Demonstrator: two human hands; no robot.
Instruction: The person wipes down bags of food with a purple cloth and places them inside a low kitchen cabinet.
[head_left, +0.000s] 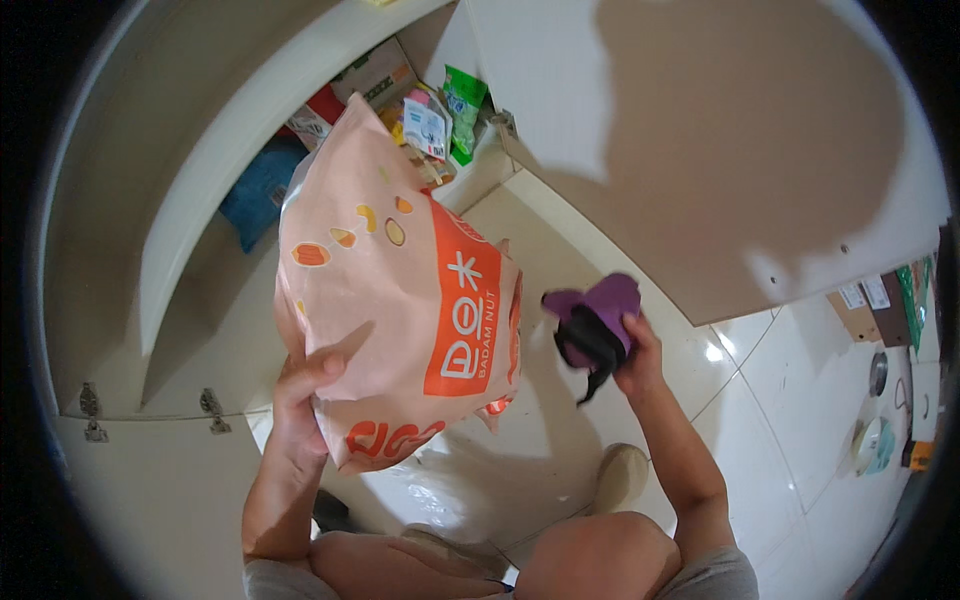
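Note:
My left hand grips the lower left side of a large pink plastic bag, its thumb across the front. The bag is puffed out and bears nut pictures and an orange printed panel. To the right, my right hand holds a bundle of purple and black material, with a black strip hanging from it. The bundle is apart from the bag, above the tiled floor. What exactly the bundle is, I cannot tell. The fingers of my left hand are partly hidden behind the bag.
Behind the bag, an open cabinet holds a blue package, a green packet and a cardboard box. An open white door spans the upper right. Bowls and boxes lie at the far right.

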